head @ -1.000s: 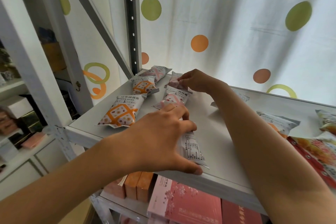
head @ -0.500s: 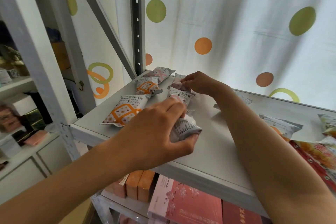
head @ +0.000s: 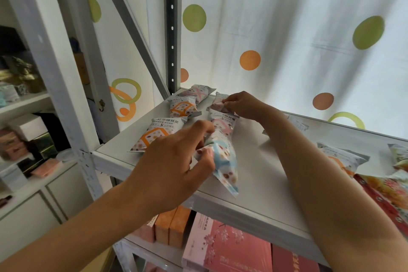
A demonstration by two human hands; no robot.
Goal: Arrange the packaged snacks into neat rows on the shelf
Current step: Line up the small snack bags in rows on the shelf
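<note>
Near the shelf front edge, the left hand pinches the blue packet to square its row, while the right hand grips the back pink packet, aligning it.

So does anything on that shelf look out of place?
Yes: the blue packet in the left hand lies slanted near the shelf edge, and packets at right lie scattered, outside the rows.
</note>
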